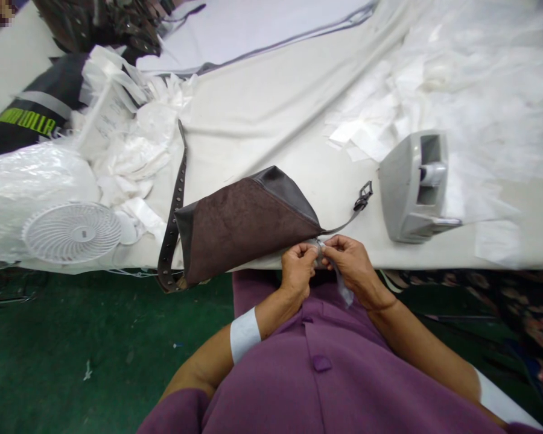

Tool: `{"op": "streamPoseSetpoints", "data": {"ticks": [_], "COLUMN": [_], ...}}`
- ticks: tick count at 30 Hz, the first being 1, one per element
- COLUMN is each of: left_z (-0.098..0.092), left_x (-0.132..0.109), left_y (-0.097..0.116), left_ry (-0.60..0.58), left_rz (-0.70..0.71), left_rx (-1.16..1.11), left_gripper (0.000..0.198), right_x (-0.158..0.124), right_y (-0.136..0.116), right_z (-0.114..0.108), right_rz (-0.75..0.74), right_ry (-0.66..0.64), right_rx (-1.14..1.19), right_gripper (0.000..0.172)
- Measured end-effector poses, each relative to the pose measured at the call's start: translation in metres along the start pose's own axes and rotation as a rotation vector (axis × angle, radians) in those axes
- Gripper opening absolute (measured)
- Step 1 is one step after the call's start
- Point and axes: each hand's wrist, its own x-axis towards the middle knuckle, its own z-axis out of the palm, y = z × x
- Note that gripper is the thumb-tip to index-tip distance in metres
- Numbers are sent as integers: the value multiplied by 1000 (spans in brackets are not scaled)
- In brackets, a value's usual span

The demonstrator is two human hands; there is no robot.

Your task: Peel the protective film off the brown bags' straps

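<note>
A dark brown bag (248, 226) with black end panels lies on the table near its front edge. Its eyeleted strap (176, 199) stretches out on the left, and a short strap with a buckle (362, 196) curves out on the right. Just below the bag's right corner, my left hand (298, 265) pinches a strip of clear plastic wrap (345, 292). Closed on the same wrap is my right hand (350, 259), its fingertips almost meeting the left ones. The loose end of the wrap hangs below the right hand. Whatever the wrap covers is hidden by my fingers.
A grey tape dispenser (396, 187) stands to the right. White tissue and plastic sheets (479, 90) spread behind it. At left are a small white fan (72, 232), crumpled plastic (136, 138) and a black printed bag (36, 108). Dark straps (104, 27) are heaped at the back left.
</note>
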Motion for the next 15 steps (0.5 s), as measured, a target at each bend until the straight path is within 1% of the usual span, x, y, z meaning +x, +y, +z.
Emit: {"op": "streamPoseSetpoints", "data": {"ticks": [4, 7, 9, 10, 11, 13, 15], "left_z": [2, 3, 3, 2, 2, -1, -4], "left_x": [3, 3, 1, 0, 0, 0, -1], "left_y": [0, 1, 2, 3, 4, 7, 11], "left_ry": [28, 3, -37, -56, -71, -104, -155], "left_rz": [91, 87, 62, 42, 22, -4, -2], "left_rx": [117, 165, 171, 165, 156, 147, 161], "left_gripper": [16, 15, 16, 17, 20, 25, 31], "right_x": [-1, -5, -7, -7, -7, -5, -4], "right_y": [6, 5, 4, 4, 4, 4, 4], "right_z": [-2, -3, -4, -4, -4, -4, -3], "right_rz": [-197, -415, -513, -515, -477, -314, -131], "right_ry": [81, 164, 199, 190, 164, 79, -8], "right_rx": [-299, -565, -667, -669, -630, -434, -172], "right_gripper": [13, 11, 12, 11, 10, 6, 8]}}
